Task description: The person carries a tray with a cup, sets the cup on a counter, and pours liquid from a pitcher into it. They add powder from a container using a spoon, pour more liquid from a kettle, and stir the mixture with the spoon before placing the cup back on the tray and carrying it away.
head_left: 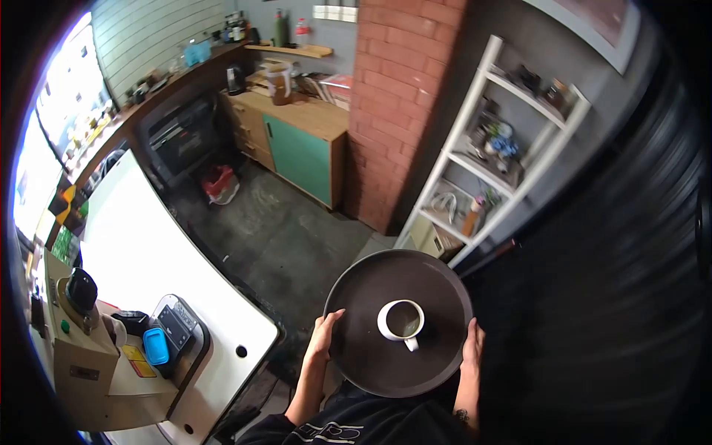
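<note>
Two hands clasp the rim of the tray (367, 285), left hand (324, 337) at nine o'clock, right hand (472, 348) at three; the cup (401, 321) already sits near its centre, though the tray seems not yet set down.

Two hands, left hand (323, 335) and right hand (472, 347); one round tray (371, 285) between their fingers; one white mug (401, 322) midway between the fingertips.
</note>
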Motion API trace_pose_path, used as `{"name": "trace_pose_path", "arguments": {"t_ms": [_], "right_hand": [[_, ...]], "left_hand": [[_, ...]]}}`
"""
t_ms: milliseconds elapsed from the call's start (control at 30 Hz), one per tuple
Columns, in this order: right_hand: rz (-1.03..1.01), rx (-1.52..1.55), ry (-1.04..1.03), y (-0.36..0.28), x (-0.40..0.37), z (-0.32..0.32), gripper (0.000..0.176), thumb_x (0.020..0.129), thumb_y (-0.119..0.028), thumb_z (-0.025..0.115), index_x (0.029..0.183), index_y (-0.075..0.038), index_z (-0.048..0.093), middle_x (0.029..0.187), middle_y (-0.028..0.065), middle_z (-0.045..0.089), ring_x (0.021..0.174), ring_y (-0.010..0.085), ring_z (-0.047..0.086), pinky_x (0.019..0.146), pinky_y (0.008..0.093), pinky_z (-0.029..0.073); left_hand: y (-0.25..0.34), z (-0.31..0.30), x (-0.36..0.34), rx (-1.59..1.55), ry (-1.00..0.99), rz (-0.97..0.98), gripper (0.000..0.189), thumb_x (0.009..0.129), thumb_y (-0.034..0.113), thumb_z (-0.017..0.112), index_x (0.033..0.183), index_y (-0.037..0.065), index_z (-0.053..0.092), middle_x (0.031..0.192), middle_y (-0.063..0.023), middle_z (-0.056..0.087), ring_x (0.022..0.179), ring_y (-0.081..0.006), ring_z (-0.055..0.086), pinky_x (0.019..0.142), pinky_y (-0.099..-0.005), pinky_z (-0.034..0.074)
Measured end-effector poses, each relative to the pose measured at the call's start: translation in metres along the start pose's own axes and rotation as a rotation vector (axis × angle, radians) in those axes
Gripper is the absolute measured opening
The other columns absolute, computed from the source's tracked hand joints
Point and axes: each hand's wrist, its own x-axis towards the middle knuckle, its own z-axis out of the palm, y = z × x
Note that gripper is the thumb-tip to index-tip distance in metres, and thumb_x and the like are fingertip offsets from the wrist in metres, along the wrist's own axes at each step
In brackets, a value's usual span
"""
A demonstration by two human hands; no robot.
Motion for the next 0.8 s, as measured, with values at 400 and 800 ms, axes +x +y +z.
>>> {"name": "trace_pose_path", "arguments": {"t_ms": [400, 800], "right_hand": [[-0.039, -0.251, -0.5, -0.083, 0.256, 0.178, 0.042, 0.098, -0.032, 0.044, 0.115, 0.005, 0.056, 0.113, 0.0106, 0.058, 0.105, 0.0174, 0.05, 0.091, 0.031, 0.038], [-0.216, -0.075, -0.583, -0.065, 0.397, 0.412, 0.014, 0.096, -0.01, 0.045, 0.083, -0.006, 0.05, 0.075, -0.0052, 0.041, 0.071, 0.0043, 0.036, 0.063, 0.0218, 0.034]], "left_hand": [[0.088, 0.021, 0.118, -0.377, 0.314, 0.248, 0.04, 0.09, 0.034, 0.057, 0.103, -0.003, 0.063, 0.088, -0.0084, 0.066, 0.076, -0.0164, 0.064, 0.066, -0.0283, 0.051], [0.187, -0.054, 0.286, -0.354, 0.464, 0.329, 0.054, 0.094, 0.05, 0.046, 0.092, -0.002, 0.063, 0.08, -0.0065, 0.065, 0.071, -0.0148, 0.063, 0.063, -0.0292, 0.052]]}}
